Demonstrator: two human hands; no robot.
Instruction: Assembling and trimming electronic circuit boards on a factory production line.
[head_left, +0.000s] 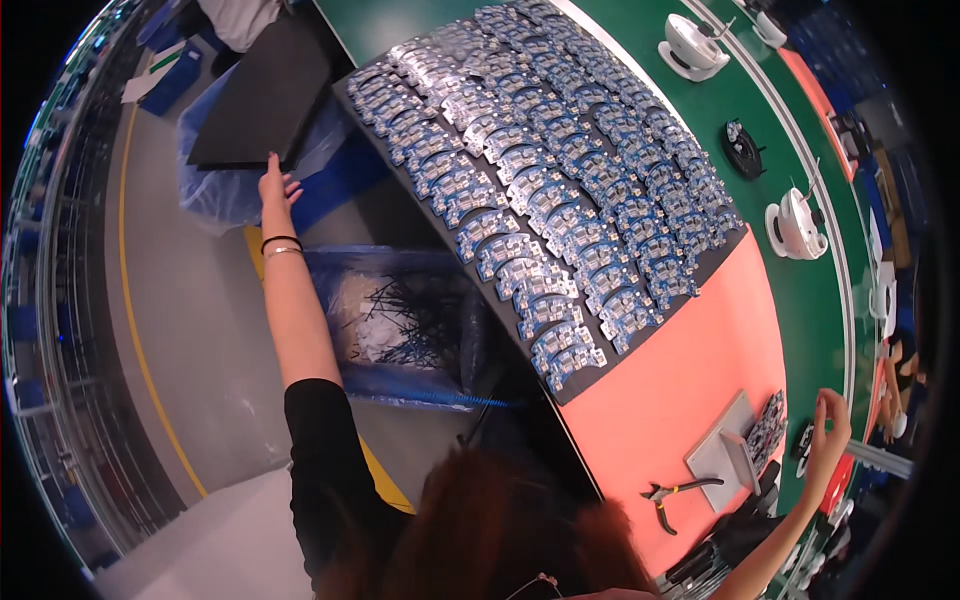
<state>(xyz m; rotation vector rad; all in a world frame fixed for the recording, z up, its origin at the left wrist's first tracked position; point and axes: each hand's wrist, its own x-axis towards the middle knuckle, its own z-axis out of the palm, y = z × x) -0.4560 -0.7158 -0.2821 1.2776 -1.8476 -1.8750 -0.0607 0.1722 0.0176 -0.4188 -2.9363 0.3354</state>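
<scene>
At the upper left, my left hand [277,188] is stretched out to the lower edge of a large black sheet [265,95]. One digit lies on that edge, and the sheet slants over a bin lined with clear plastic [205,190]. Far to the right, my right hand [832,428] is raised beside the table's edge, fingers loosely bent and a gap between them, nothing visible in it. Many curved blue circuit boards [545,190] lie in rows on a black mat [590,385] on the table. Nearer my right hand is a stack of small dark parts [767,432].
Black-and-yellow cutting pliers [668,500] and a grey metal plate [705,462] lie on the pink table surface [640,440]. Below the table's left edge stands a blue-lined bin [400,385] of scraps. White rounded devices [797,225] stand on the green line [735,85].
</scene>
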